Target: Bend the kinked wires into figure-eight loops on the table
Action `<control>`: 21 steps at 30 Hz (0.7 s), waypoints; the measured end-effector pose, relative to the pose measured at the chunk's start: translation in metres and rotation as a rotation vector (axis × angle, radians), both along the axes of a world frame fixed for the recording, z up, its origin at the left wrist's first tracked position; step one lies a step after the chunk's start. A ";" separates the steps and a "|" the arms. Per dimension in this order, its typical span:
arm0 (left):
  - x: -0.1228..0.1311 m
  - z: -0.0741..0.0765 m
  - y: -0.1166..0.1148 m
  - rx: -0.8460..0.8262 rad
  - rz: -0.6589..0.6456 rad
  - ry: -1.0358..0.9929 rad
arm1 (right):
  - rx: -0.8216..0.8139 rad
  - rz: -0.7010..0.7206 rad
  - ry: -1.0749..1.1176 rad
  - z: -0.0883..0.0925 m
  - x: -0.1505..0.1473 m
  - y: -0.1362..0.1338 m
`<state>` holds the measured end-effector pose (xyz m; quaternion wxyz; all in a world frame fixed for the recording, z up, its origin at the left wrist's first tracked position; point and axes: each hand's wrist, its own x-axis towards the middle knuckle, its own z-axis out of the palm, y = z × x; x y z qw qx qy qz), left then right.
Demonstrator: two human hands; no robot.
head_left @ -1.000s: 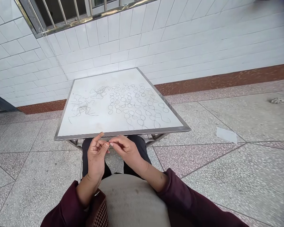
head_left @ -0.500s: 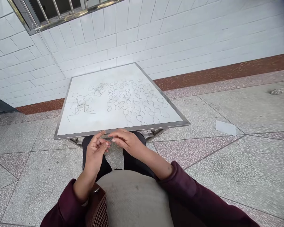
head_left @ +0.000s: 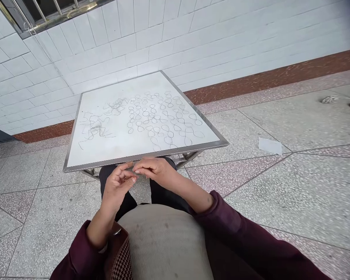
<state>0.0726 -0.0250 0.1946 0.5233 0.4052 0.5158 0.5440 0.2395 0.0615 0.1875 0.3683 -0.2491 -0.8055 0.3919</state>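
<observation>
- you have a thin wire point(head_left: 135, 175) between your fingertips, just on your side of the near edge of the table point(head_left: 119, 149), a little left of that edge's middle.
- the relation that counts: the wire lies right of your left thumb's tip and left of your right thumb's, so neither hand is clearly nearer; a short bit seems to point up toward the table, but its full run is too fine to make out.
- your left hand point(head_left: 116, 188), before the table's near edge, appears to pinch the wire between thumb and a bent finger, its forefinger raised apart toward the table.
- your right hand point(head_left: 160, 173) lies along the same edge, farther right, thumb and forefinger close together at the wire; whether they grip or only touch it, i cannot tell.
- on the table's right half, looped wires point(head_left: 151, 116) lie in figure-eights.
- on the table's left half, loose wires point(head_left: 97, 127) lie bent and tangled, one heap nearer you, another toward the far edge.
- beyond the table's far edge stands a tiled wall point(head_left: 151, 39).
</observation>
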 end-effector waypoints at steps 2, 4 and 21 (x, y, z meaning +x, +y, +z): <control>0.001 -0.001 0.000 -0.004 0.011 0.007 | -0.006 0.011 0.015 0.000 0.000 -0.001; 0.003 -0.002 0.000 -0.005 0.037 0.006 | -0.116 0.007 0.057 -0.001 0.000 -0.004; 0.016 -0.005 -0.005 -0.014 0.134 -0.245 | -0.694 0.048 0.336 -0.015 -0.006 -0.021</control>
